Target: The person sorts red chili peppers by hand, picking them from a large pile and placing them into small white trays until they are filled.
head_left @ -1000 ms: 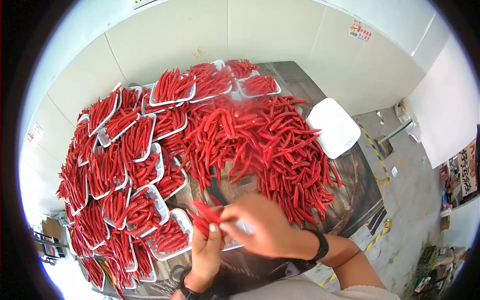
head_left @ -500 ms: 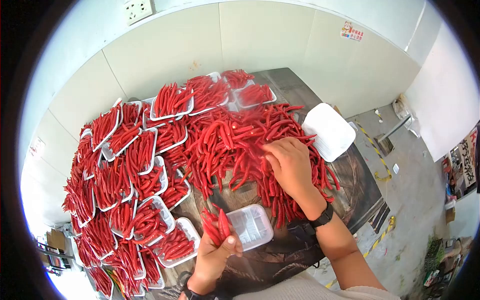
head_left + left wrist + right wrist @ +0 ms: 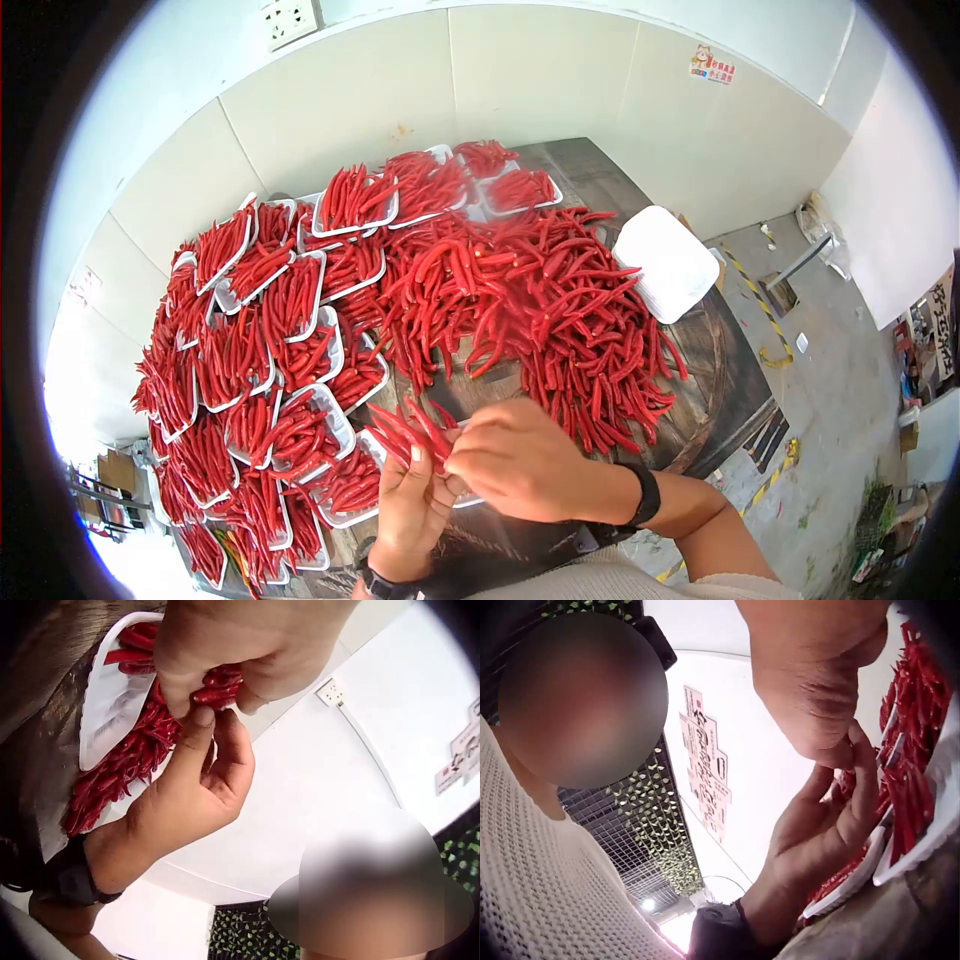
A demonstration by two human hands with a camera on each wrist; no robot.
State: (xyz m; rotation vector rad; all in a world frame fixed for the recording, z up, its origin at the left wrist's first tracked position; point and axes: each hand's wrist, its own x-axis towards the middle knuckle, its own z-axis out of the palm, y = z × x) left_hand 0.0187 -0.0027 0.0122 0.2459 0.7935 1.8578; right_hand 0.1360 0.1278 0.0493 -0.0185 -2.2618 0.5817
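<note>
Several red chili peppers (image 3: 405, 432) stand in a bunch in my left hand (image 3: 412, 510), thumb across their lower ends. My right hand (image 3: 520, 462) meets the bunch from the right, its fingertips pinching peppers there. In the left wrist view, thumbs and fingers of both hands close round the same peppers (image 3: 216, 694). A white plastic tray (image 3: 112, 712) appears beside the hands there; in the head view my right hand mostly hides the tray in front of me. Beyond the hands spreads a big heap of loose chili peppers (image 3: 590, 320).
White trays filled with chili peppers (image 3: 295, 290) crowd the left and back of the dark wooden table (image 3: 715, 385), some overlapping. A stack of white trays (image 3: 665, 265) stands at the right edge. A pale wall (image 3: 540, 80) rises behind the table.
Half a second ago my right hand was over the heap; it has come back to the bunch in my left hand, again covering the tray in front. The left hand stays nearly in place.
</note>
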